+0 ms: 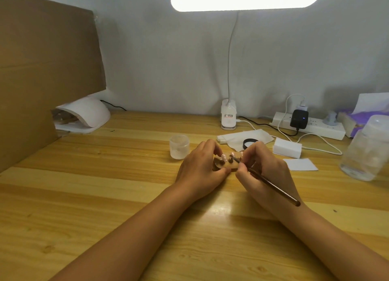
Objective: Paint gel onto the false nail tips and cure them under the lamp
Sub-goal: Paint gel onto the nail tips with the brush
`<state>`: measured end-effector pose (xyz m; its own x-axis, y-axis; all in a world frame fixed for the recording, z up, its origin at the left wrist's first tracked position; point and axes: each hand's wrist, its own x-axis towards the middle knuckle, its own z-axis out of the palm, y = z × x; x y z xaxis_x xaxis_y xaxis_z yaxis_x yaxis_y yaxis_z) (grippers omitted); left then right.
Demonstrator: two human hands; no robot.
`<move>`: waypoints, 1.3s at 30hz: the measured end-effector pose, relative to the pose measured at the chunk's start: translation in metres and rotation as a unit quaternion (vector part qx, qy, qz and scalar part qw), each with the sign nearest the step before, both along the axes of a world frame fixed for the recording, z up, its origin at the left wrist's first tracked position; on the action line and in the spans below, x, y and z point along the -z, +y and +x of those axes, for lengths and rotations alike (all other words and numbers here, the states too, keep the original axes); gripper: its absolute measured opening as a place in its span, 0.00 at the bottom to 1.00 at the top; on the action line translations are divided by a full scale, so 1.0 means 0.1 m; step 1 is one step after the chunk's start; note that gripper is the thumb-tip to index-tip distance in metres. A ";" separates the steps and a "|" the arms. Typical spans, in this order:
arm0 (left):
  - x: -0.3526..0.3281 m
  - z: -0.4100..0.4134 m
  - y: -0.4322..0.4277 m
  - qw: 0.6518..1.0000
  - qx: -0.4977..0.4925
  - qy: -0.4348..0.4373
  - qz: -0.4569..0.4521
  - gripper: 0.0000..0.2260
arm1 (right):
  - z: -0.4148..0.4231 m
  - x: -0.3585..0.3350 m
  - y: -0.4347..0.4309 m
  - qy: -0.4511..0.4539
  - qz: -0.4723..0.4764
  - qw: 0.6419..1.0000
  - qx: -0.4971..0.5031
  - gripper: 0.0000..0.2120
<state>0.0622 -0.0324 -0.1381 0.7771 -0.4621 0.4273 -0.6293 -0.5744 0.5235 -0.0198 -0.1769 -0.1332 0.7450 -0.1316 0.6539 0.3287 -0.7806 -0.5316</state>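
Brushwork is the step in hand, as I judge it. The left hand (200, 165) grips a small wooden holder (226, 164), thumb at its near edge and fingers curled over its far edge, steadying it low by the table (105, 175) in the middle of the view. On the holder stand the false nail tips (232, 154). Some are pale pink, and a couple nearer the left hand look dark brown (at this size I cannot say whether that is fresh gel or only shadow). The right hand (265, 171) pinches a slim dark brush (273, 186) like a pen. Its tip is down among the nail tips and its handle slants back over the wrist.

The task looks partly done at best. If the dark tips are coated, the pale ones are left to paint. This set has not yet gone for curing, since the holder is out here between both hands. The white domed curing lamp (84, 114) sits well apart at the far left of the table, beside a cardboard panel (42, 70), with something brownish in its mouth. A small frosted pot (179, 146) stands open just beside the left hand, and a black lid (250, 143) lies on tissue behind the right hand.
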 end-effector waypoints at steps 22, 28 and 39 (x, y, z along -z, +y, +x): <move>-0.01 -0.02 0.02 0.999 0.003 -0.037 0.016 0.17 | 0.03 0.02 -0.16 0.016 -0.109 0.986 0.121 0.18; -0.02 -0.01 0.02 1.000 0.002 -0.028 0.008 0.16 | 0.03 0.01 -0.21 0.067 -0.084 0.984 0.145 0.20; 0.00 -0.01 0.01 0.999 -0.021 -0.041 0.023 0.15 | 0.04 0.00 -0.20 0.067 -0.090 0.979 0.167 0.15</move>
